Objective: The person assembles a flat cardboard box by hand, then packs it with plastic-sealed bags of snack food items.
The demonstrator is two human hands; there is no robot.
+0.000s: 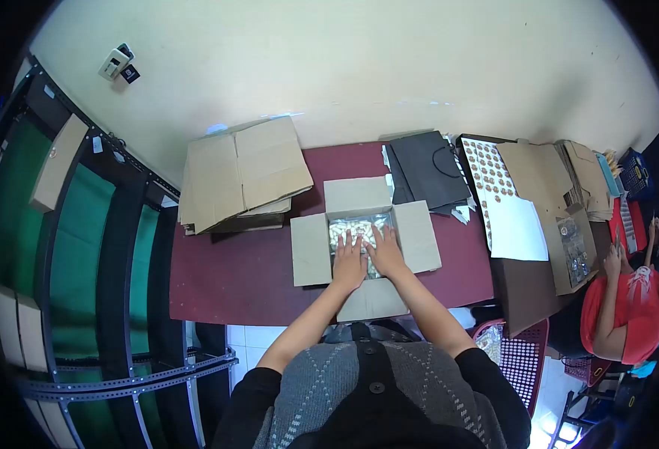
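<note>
An open cardboard box (309, 251) stands on the dark red table with its flaps folded outward. Inside lies a clear plastic bag (359, 227) filled with small pale pieces, too small to name. My left hand (350, 263) rests flat on the bag, fingers spread and pointing away from me. Beside it, my right hand (386, 254) also presses flat on the bag with its fingers apart. Neither hand grips anything.
Flattened cardboard boxes (243, 168) are stacked at the left, and black folded sheets (425, 168) lie behind on the right. Sheets of round stickers (489, 168) lie farther right. A red basket (520, 367) stands on the floor near a seated person (625, 314). Metal shelving (112, 262) is at the left.
</note>
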